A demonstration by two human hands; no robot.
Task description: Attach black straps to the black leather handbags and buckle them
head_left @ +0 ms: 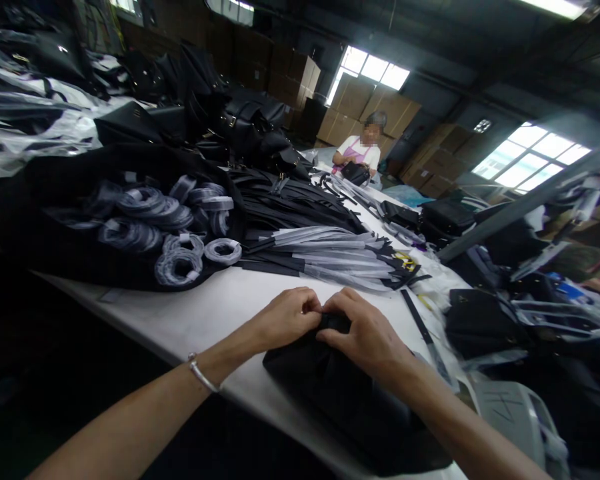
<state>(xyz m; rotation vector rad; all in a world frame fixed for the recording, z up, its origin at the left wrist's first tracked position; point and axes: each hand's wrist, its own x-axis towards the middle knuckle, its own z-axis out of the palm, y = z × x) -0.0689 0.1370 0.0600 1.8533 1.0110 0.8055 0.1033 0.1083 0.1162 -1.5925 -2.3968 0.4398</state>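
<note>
A black bag (pixel 350 407) lies on the white table (pixel 200 320) right in front of me. At its far end my left hand (pixel 295 313), with a silver bangle on the wrist, pinches the edge of the bag between thumb and fingertips. Close beside it, my right hand (pixel 365 333) curls over the same end, thumb and fingers closed on the black material. The fingertips of both hands nearly meet. Exactly which part of the bag they pinch is dark and cannot be made out.
Beyond my hands lie black straps (pixel 300 200) and straps in clear wrapping (pixel 335 253). To the left, a black sack (pixel 95 267) holds coiled wrapped straps (pixel 180 257). Black bags (pixel 245 120) are piled behind. A grey plastic bin (pixel 510 413) stands right. Across the table a person (pixel 360 150) handles a bag.
</note>
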